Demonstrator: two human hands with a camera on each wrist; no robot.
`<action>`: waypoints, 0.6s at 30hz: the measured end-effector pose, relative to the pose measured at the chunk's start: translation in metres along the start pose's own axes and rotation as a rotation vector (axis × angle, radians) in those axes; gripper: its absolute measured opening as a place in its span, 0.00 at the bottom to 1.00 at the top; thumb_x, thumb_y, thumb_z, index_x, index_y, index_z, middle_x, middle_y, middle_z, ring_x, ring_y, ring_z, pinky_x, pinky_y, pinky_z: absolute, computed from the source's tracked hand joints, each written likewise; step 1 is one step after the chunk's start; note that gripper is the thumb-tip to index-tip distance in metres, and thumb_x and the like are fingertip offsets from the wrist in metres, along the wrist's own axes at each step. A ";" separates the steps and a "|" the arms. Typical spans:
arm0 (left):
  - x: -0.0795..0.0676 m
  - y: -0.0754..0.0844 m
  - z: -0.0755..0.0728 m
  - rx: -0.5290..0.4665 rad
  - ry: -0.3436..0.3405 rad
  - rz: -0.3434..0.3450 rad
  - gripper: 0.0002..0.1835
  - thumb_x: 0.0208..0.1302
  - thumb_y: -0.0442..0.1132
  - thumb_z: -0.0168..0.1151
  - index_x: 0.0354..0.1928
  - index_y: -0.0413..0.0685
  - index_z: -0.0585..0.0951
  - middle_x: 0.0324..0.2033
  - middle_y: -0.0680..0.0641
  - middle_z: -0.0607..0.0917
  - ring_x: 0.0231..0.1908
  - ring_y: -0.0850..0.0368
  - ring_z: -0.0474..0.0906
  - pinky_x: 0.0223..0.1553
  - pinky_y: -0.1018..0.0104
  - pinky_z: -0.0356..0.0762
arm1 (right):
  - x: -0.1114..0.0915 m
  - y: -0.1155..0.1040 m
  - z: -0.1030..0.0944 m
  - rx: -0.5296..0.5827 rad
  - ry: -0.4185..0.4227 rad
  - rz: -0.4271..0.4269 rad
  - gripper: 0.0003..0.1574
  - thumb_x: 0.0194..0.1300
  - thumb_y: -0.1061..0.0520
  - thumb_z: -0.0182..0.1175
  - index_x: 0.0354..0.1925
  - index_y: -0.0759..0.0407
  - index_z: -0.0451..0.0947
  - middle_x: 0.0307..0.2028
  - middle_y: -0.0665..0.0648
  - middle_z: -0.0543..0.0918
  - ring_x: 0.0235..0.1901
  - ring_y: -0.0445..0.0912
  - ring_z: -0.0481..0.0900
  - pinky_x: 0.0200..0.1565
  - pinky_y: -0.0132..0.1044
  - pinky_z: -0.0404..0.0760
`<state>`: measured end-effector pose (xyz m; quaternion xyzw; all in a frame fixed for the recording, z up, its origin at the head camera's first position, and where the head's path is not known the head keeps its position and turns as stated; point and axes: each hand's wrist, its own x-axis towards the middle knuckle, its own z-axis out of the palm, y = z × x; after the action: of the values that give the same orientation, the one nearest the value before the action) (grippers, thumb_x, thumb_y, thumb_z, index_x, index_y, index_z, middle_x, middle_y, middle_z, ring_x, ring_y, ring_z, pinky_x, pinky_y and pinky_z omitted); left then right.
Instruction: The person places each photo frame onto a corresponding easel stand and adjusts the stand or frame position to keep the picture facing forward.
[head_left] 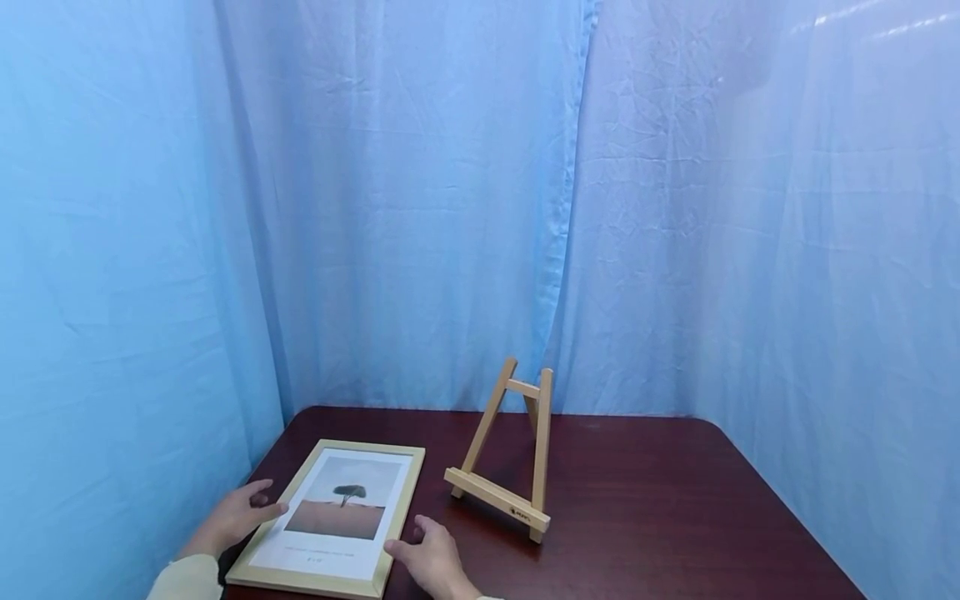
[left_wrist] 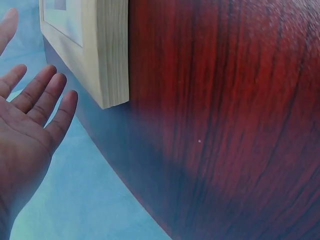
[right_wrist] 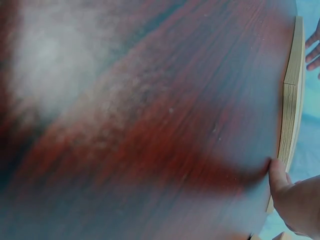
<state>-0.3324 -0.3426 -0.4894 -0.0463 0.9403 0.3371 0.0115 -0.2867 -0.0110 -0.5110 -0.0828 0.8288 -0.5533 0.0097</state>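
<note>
A picture frame (head_left: 341,504) with a pale wooden border lies flat on the table, its print of a lone tree facing up. Beside its left edge is my left hand (head_left: 238,515), fingers spread and relaxed, with the thumb over the border. The left wrist view shows that palm (left_wrist: 25,125) gripping nothing, near the frame's corner (left_wrist: 112,60). My right hand (head_left: 435,560) is at the lower right edge, fingers loosely extended. In the right wrist view, a digit (right_wrist: 278,175) overlaps the frame's side (right_wrist: 289,110); whether it touches, I cannot tell.
A small wooden easel (head_left: 498,498) stands on the dark red-brown table (head_left: 660,508), to the right of the frame and a little beyond my right hand. Light blue curtains (head_left: 420,208) hang behind the table and along both sides.
</note>
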 end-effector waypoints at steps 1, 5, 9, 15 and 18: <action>0.000 -0.001 0.000 -0.003 -0.002 -0.002 0.49 0.60 0.58 0.67 0.66 0.21 0.63 0.53 0.21 0.74 0.55 0.24 0.70 0.52 0.36 0.72 | 0.000 0.000 0.001 -0.005 0.002 0.001 0.40 0.59 0.51 0.71 0.58 0.79 0.72 0.46 0.70 0.82 0.49 0.61 0.80 0.50 0.57 0.78; 0.001 -0.004 0.001 -0.006 -0.011 -0.014 0.51 0.59 0.60 0.68 0.66 0.20 0.62 0.53 0.21 0.74 0.55 0.24 0.70 0.53 0.36 0.72 | 0.002 -0.001 0.003 -0.003 -0.006 0.032 0.40 0.59 0.50 0.71 0.59 0.78 0.72 0.46 0.69 0.83 0.50 0.60 0.80 0.51 0.55 0.78; 0.001 -0.007 0.002 -0.009 -0.021 -0.047 0.54 0.57 0.62 0.69 0.66 0.20 0.61 0.53 0.21 0.74 0.54 0.24 0.69 0.52 0.35 0.72 | 0.001 -0.003 0.006 0.009 -0.010 0.014 0.39 0.59 0.52 0.71 0.58 0.79 0.73 0.43 0.66 0.83 0.48 0.59 0.80 0.50 0.55 0.78; 0.004 -0.009 0.004 -0.024 -0.025 -0.044 0.54 0.56 0.61 0.71 0.65 0.19 0.63 0.50 0.23 0.77 0.52 0.26 0.73 0.50 0.39 0.75 | 0.003 -0.002 0.008 0.033 -0.020 -0.010 0.35 0.59 0.55 0.71 0.56 0.77 0.74 0.37 0.57 0.83 0.40 0.50 0.80 0.42 0.48 0.81; 0.005 -0.009 0.005 -0.032 -0.029 -0.042 0.54 0.55 0.61 0.72 0.64 0.19 0.63 0.48 0.24 0.78 0.50 0.29 0.75 0.48 0.41 0.77 | 0.003 -0.002 0.008 0.042 -0.031 -0.013 0.33 0.59 0.55 0.70 0.55 0.77 0.75 0.37 0.56 0.83 0.39 0.49 0.80 0.41 0.46 0.81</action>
<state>-0.3362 -0.3463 -0.4989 -0.0611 0.9334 0.3521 0.0313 -0.2885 -0.0198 -0.5123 -0.0967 0.8163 -0.5691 0.0208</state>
